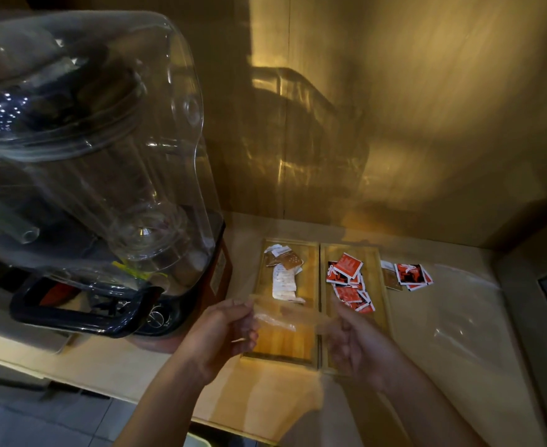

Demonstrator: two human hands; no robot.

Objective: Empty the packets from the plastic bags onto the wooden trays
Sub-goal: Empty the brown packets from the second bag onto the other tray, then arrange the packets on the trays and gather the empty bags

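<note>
Two wooden trays lie side by side on the counter. The left tray holds white and brown packets. The right tray holds several red packets. A clear plastic bag is stretched between my hands above the near ends of the trays. My left hand pinches its left edge and my right hand grips its right edge. The bag looks empty; its outline is faint.
A few red and brown packets lie on the counter right of the trays. Another clear plastic bag lies flat further right. A large blender with a transparent cover stands at the left. A wall rises behind the trays.
</note>
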